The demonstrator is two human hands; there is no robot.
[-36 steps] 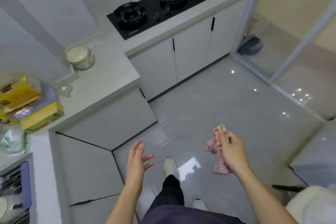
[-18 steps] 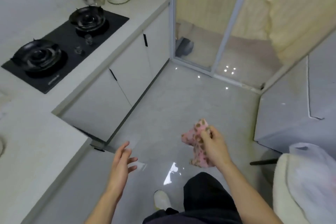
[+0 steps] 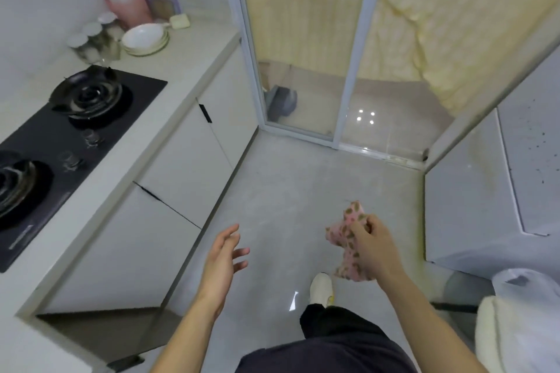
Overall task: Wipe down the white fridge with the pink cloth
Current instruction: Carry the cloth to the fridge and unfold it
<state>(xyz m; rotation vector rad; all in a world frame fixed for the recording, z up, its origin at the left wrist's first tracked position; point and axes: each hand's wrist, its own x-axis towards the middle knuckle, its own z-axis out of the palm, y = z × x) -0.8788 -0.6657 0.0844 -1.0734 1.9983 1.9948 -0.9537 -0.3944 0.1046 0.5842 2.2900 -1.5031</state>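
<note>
My right hand point(image 3: 371, 247) grips a crumpled pink cloth point(image 3: 345, 235) with brown spots, which hangs from my fingers above the grey floor. My left hand point(image 3: 222, 260) is held out in front of me, fingers loosely spread, holding nothing. The white fridge point(image 3: 478, 191) stands at the right edge of the view, its side facing me and a door seam running down it. The cloth is a short way to the left of the fridge, not touching it.
A counter point(image 3: 169, 70) with a black two-burner hob point(image 3: 60, 130), jars and white bowls runs along the left. A sliding glass door point(image 3: 303, 54) is straight ahead. A white plastic bag point(image 3: 527, 312) on a cream object sits at the lower right. My shoe point(image 3: 321, 286) is on the floor.
The view has swung right: the hob slid left and the glass door and fridge came into view. Both hands kept their pose, the cloth still gripped in my right hand.
</note>
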